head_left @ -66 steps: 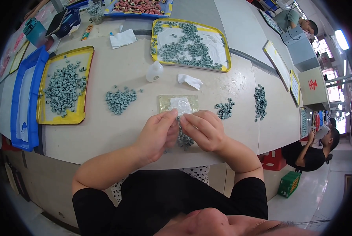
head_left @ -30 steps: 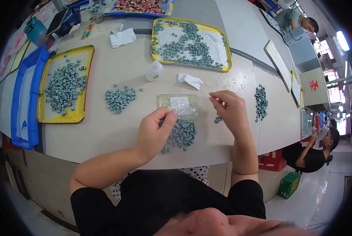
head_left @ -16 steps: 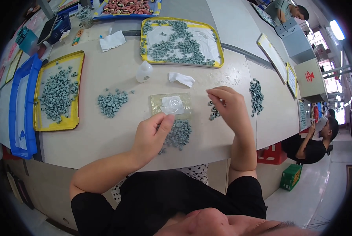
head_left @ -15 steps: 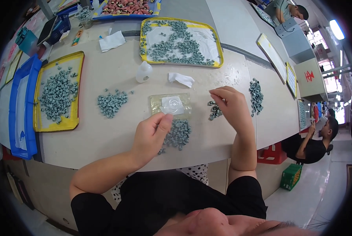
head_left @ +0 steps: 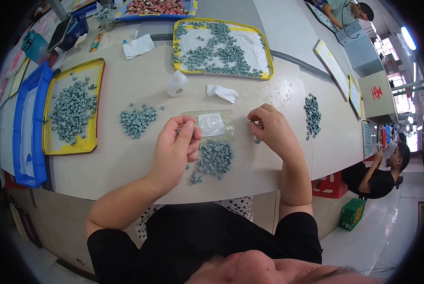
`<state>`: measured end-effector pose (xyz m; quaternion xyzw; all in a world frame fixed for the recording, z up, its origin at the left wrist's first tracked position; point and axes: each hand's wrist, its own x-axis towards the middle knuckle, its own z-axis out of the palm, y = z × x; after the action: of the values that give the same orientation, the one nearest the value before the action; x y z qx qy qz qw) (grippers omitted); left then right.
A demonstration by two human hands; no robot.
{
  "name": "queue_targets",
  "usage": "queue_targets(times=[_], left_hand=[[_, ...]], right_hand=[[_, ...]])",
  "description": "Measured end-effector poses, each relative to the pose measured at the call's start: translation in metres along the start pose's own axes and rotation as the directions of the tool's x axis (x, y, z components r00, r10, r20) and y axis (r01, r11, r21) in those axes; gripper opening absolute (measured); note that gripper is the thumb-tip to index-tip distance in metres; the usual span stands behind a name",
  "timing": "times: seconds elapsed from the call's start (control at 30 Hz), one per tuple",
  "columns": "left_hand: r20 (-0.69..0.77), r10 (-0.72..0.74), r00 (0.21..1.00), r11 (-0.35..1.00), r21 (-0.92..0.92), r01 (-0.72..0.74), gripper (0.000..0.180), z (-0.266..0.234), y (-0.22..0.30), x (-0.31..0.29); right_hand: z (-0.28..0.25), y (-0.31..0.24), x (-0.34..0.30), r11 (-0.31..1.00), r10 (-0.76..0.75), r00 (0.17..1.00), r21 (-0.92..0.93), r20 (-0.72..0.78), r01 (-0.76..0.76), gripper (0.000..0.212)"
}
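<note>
Sorting small grey-green pieces at the counter (head_left: pixel 141 156)

The left hand (head_left: pixel 176 146) pinches the edge of a clear plastic bag (head_left: pixel 211 125); the right hand (head_left: pixel 273 130), fingers curled, picks at a few pieces just right of the bag. The main pile (head_left: pixel 214 157) lies below it. Best to hold the bag mouth open and steady. Half a second ago the right hand was slightly farther right.

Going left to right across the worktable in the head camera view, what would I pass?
Blue tray → yellow tray of grey-green pieces → loose pile of pieces → left hand → clear plastic sheet → right hand → small pile of pieces near the table's right end.
</note>
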<state>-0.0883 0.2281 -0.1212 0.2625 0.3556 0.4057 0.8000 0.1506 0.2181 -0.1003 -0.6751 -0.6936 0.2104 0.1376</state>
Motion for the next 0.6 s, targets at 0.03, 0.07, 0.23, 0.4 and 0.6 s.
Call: queue_targets(times=[0.03, 0.07, 0.23, 0.4, 0.6], left_hand=[[-0.005, 0.001, 1.0, 1.0, 0.0, -0.001, 0.014, -0.002, 0.0, 0.0], [0.021, -0.032, 0.999, 0.999, 0.027, 0.031, 0.017, -0.006, 0.0, 0.001], [0.112, -0.056, 0.992, 0.998, 0.005, 0.056, 0.025, -0.011, -0.002, 0.002], [0.013, -0.096, 0.995, 0.987, -0.126, 0.097, 0.026, -0.003, 0.001, 0.002], [0.053, -0.058, 0.997, 0.998, -0.034, 0.06, 0.027, -0.002, 0.001, 0.003]], right_hand=[[0.001, -0.003, 0.001, 0.999, -0.02, 1.0, 0.042, -0.02, 0.02, 0.014], [0.002, -0.005, 0.002, 0.996, -0.038, 0.998, 0.084, -0.041, 0.041, 0.013], [0.012, -0.007, 0.002, 0.95, -0.071, 0.988, 0.294, -0.137, 0.11, 0.013], [0.013, -0.014, 0.002, 0.943, -0.137, 0.972, 0.274, -0.19, 0.187, 0.014], [0.023, -0.006, 0.001, 0.93, -0.272, 0.931, 0.18, -0.245, 0.32, 0.023]])
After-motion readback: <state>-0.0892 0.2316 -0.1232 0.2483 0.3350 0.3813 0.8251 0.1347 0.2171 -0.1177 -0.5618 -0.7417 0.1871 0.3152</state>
